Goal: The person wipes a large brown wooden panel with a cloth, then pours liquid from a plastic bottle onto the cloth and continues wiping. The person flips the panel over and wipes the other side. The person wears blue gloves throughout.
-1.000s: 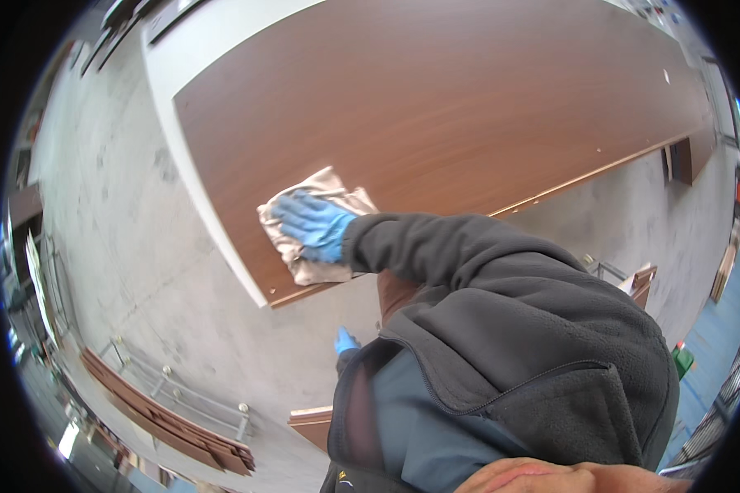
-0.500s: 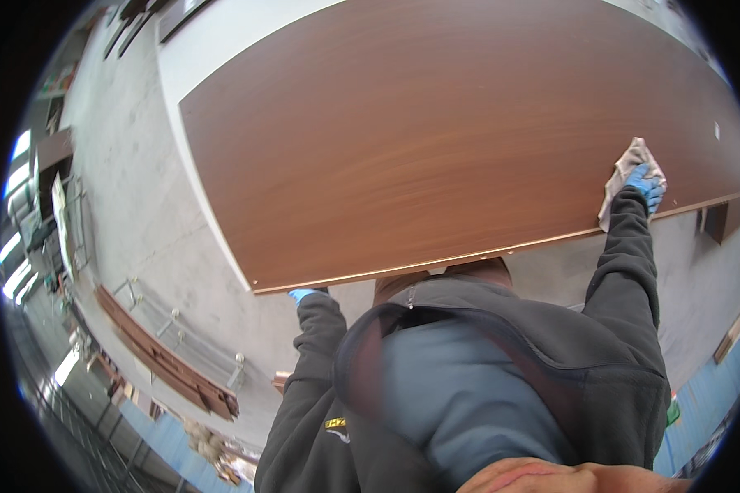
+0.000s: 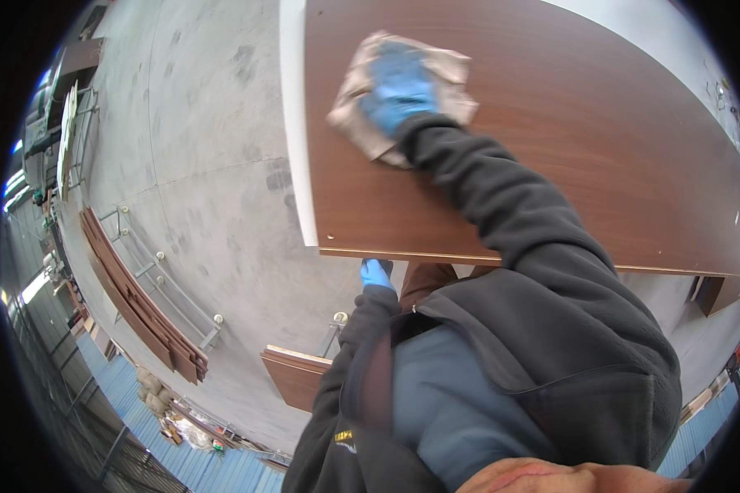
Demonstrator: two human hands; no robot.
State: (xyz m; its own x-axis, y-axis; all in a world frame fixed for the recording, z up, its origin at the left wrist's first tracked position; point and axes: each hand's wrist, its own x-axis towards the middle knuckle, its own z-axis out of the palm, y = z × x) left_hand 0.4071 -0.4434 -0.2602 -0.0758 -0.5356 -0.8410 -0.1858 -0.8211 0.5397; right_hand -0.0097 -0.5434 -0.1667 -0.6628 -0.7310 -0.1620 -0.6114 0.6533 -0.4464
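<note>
A large brown wood-look panel lies flat in front of me, with a white strip along its left end. My right hand, in a blue glove and blurred by motion, presses a crumpled beige cloth onto the panel near its left end. The cloth spreads out around the fingers. My left hand, also blue-gloved, is at the near edge of the panel close to its left corner. Its fingers are mostly hidden by the edge, so their grip does not show.
On the grey concrete floor at the left, a wheeled metal rack stands beside stacked brown boards. Another brown board is near my left elbow. A brown block-like piece shows beneath the panel's right end.
My right hand has swept the cloth from the panel's right side to its left end. The view has shifted left; my left hand stays at the near edge.
</note>
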